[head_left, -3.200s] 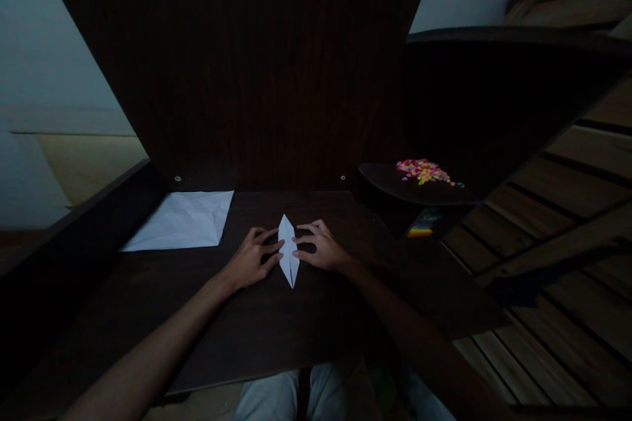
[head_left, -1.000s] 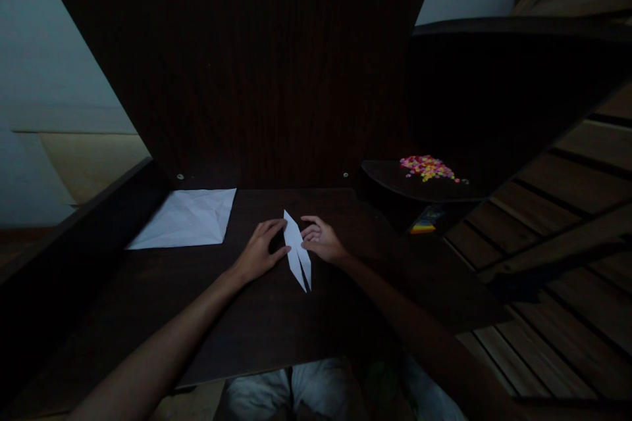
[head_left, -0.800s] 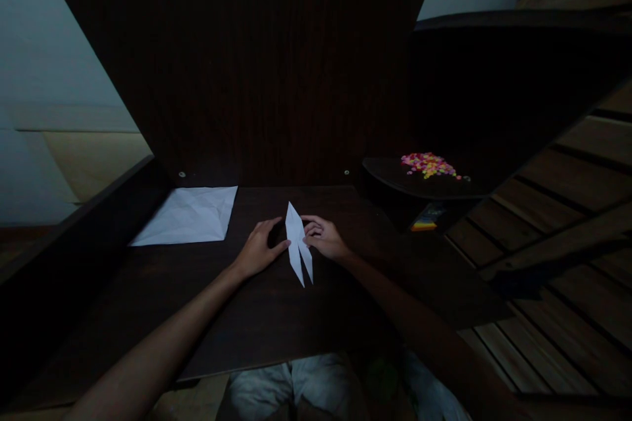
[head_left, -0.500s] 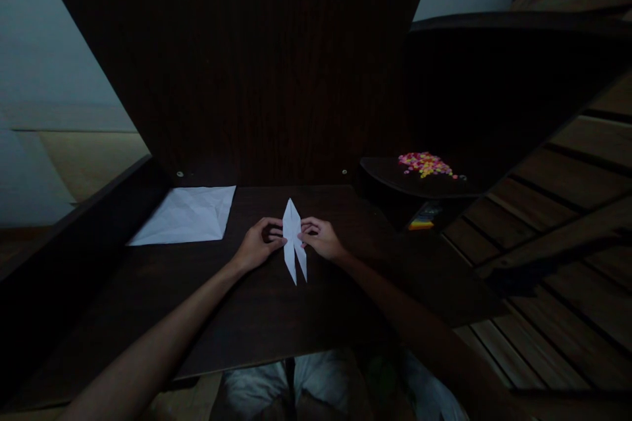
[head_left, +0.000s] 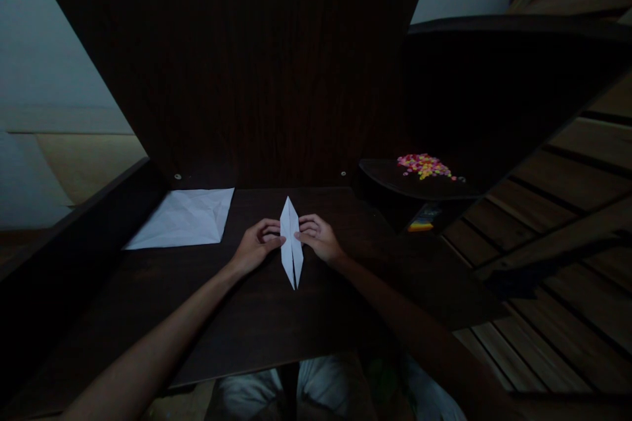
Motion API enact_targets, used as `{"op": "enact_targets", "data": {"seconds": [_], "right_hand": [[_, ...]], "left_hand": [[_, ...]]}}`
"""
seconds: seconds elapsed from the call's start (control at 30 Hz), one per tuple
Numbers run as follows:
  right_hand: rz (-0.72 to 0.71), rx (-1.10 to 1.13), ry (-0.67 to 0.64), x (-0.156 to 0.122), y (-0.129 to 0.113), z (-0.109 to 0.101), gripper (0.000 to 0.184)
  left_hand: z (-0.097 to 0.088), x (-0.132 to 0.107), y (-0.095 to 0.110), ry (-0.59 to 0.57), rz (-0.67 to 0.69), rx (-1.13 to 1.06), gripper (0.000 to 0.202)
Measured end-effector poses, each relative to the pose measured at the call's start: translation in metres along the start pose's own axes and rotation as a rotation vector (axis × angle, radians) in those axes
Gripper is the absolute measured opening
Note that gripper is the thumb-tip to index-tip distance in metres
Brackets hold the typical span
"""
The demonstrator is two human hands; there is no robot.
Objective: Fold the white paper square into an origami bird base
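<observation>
A white sheet folded into a long, narrow diamond, the folded paper, is held upright in front of me, just over the dark desk. Its lower half is split into two points that lie close together. My left hand pinches the left edge, thumb on the near face and fingers behind. On the opposite edge my right hand grips the same way. Some fingertips are hidden behind the paper.
A creased white sheet lies at the desk's back left, beside a low side panel. On a small rounded shelf at the right sits a pile of small colourful pieces. A tall dark panel rises behind the desk.
The two lower points of the folded paper have come together, narrowing the gap between them. Both hands still hold its edges.
</observation>
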State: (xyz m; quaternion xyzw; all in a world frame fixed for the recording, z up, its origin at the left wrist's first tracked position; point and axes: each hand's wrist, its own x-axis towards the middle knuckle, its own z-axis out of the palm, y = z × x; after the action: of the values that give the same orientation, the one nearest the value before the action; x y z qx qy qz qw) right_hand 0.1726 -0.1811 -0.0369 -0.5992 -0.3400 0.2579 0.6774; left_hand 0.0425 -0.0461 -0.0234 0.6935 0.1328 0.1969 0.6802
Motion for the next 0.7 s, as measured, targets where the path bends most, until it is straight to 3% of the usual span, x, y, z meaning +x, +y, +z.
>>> {"op": "enact_targets", "data": {"seconds": [0.13,0.37,0.7], "right_hand": [[-0.010,0.037,0.013,-0.003,-0.006,0.003,0.041],[-0.080,-0.013,0.077,-0.009,-0.006,0.011,0.029],[-0.177,-0.139,0.049,-0.013,-0.006,0.013,0.013]], "left_hand": [[0.003,-0.001,0.002,-0.010,-0.013,-0.028,0.044],[0.004,-0.003,0.005,0.024,0.001,0.025,0.041],[0.010,-0.006,0.011,0.056,-0.009,-0.019,0.027]]}}
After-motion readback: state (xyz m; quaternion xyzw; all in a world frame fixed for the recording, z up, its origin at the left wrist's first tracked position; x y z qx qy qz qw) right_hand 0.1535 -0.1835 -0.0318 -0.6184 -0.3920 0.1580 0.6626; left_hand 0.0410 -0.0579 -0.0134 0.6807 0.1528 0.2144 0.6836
